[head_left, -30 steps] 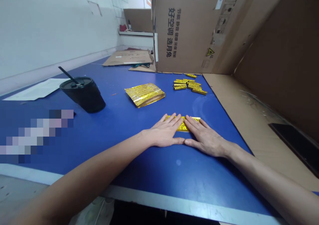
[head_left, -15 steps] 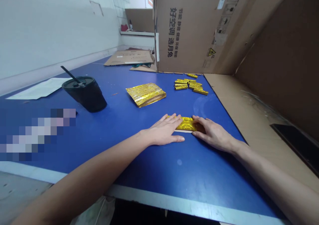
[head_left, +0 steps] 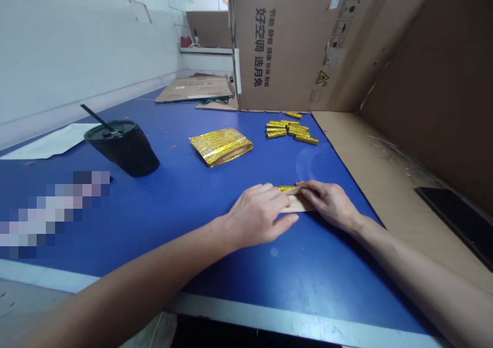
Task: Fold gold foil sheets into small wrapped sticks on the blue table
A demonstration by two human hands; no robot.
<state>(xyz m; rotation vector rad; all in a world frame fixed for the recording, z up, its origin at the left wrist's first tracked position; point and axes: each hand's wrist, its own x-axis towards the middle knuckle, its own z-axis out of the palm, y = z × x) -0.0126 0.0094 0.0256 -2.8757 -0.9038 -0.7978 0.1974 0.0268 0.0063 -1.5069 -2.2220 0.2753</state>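
Note:
A sheet of gold foil paper (head_left: 299, 204) lies on the blue table in front of me, its pale tan underside turned up and a strip of gold showing at the far edge. My right hand (head_left: 331, 204) pinches the raised far fold at its right end between thumb and fingers. At the left end, my left hand (head_left: 262, 212) has its fingers curled over the paper, with the thumb apart near the table. The paper's left end is hidden under those fingers. Beyond my hands sits a stack of gold foil paper (head_left: 221, 146).
Several narrow folded gold strips (head_left: 292, 129) lie in a pile at the back right. A black cup (head_left: 133, 150) with a straw stands left, near a white paper sheet (head_left: 50, 141). Large cardboard (head_left: 292, 44) walls the back and right. Flat cardboard (head_left: 196, 87) lies farther back.
The sheet's gold face was up under my flat left hand; now its far side is folded, showing the tan side. My left fingers have curled and my right hand pinches the fold.

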